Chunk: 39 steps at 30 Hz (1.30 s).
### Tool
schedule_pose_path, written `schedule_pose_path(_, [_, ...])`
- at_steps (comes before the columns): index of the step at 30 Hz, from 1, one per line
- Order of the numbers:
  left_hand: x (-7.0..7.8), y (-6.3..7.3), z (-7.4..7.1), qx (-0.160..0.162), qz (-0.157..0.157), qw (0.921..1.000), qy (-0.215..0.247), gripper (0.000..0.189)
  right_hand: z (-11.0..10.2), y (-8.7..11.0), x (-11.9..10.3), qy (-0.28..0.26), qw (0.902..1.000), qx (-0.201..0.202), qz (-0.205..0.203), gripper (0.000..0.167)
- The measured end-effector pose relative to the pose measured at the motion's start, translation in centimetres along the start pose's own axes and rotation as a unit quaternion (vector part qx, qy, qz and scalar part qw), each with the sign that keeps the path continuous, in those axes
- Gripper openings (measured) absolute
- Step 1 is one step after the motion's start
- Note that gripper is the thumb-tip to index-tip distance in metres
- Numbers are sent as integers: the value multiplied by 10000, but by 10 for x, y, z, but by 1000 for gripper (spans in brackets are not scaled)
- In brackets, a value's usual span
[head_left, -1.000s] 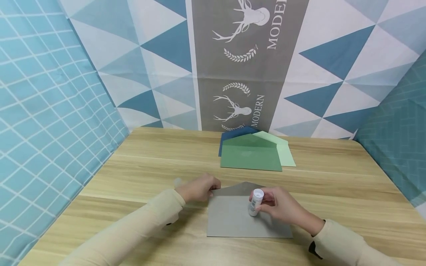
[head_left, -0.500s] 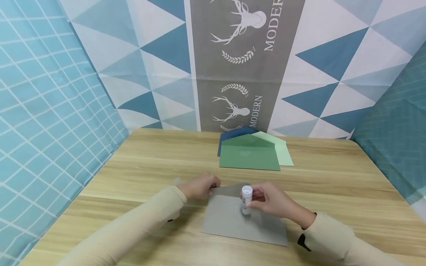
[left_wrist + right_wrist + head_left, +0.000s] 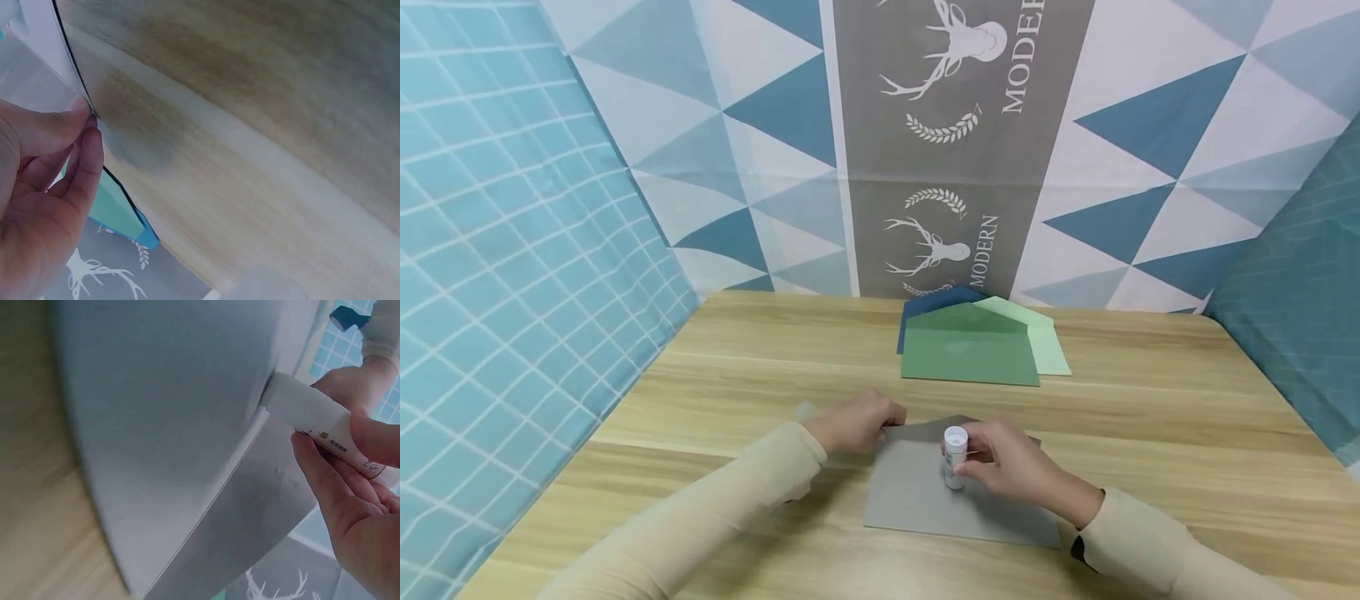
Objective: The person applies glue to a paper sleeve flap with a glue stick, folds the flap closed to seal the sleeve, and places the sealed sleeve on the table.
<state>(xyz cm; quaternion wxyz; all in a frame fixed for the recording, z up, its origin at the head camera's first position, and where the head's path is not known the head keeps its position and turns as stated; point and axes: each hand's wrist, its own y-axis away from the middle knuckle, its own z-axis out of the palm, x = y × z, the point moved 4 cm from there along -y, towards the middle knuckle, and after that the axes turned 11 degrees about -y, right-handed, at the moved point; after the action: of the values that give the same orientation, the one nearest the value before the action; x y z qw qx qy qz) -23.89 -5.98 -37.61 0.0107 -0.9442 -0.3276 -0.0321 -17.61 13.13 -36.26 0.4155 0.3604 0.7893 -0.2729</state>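
Observation:
A grey envelope (image 3: 910,500) lies on the wooden table in front of me, its pointed flap (image 3: 958,420) opened out at the far side. My left hand (image 3: 859,421) pinches its far left corner between thumb and fingers; the left wrist view shows that thumb (image 3: 59,128) at the paper's edge. In my right hand (image 3: 1011,468) is a white glue stick (image 3: 955,458), gripped upright with its lower end down on the envelope. Up close in the right wrist view, the glue stick (image 3: 312,415) meets the paper near the flap's crease (image 3: 206,515).
Behind the grey envelope lie a green envelope (image 3: 970,354), a light green one (image 3: 1047,342) and a dark blue one (image 3: 917,312), overlapping. A small pale round thing (image 3: 805,410) sits beside my left wrist. Patterned cloth (image 3: 775,150) rises behind the table.
My right hand has slid the glue stick leftward over the envelope. The envelope has turned slightly, its right side now nearer me. The left hand keeps its pinch on the corner.

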Motion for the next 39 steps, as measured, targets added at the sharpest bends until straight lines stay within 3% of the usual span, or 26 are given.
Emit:
schedule_pose_path(13, [-2, 4, -3, 83, -160, 9997, 155, 22, -25, 19, 13, -238, 9993, 201, 201, 28])
schedule_pose_path(18, [0, 9, -1, 195, -182, 9991, 319, 22, -39, 28, 14, -453, 9965, 576, 403, 35])
schedule_pose_path(21, [0, 12, -3, 319, -178, 9986, 393, 24, -46, 31, 9, -547, 9953, 758, 268, 35])
schedule_pose_path(26, [-2, 14, -8, 374, -210, 9985, 332, 24, -32, 17, 4, -627, 9954, 568, -451, 29])
schedule_pose_path(28, [-2, 12, -8, 394, -161, 9987, 267, 24, -21, 7, 4, -558, 9961, 373, -567, 27])
schedule_pose_path(34, [1, 5, -4, 375, 71, 9992, 129, 22, 5, -13, 3, -319, 9991, -185, -221, 22])
schedule_pose_path(39, [0, 1, 0, 270, 86, 9996, 84, 23, 8, -15, 5, -190, 9997, -121, -53, 20])
